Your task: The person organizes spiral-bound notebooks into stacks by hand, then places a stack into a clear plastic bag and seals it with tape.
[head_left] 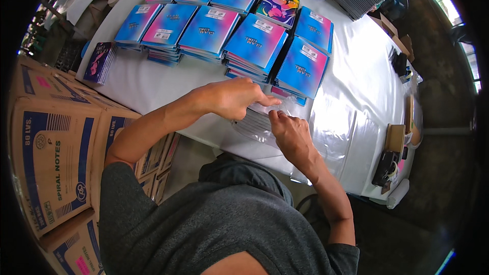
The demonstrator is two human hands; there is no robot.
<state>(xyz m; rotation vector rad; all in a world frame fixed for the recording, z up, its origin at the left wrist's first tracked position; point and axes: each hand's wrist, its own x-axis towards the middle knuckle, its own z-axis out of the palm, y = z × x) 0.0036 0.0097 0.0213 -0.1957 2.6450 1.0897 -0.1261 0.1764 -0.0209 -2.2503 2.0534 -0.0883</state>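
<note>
**Both hands pinch a clear plastic wrap**

The left hand (232, 97) pinches shut on the top edge of the clear plastic wrap (260, 122), probably to hold it taut; the right hand (289, 131) grips its lower side. The wrap lies near the table (351, 122) front edge, just below the notebook stacks (254, 46). Cardboard boxes (51, 158) stand left; open room remains right.
</note>
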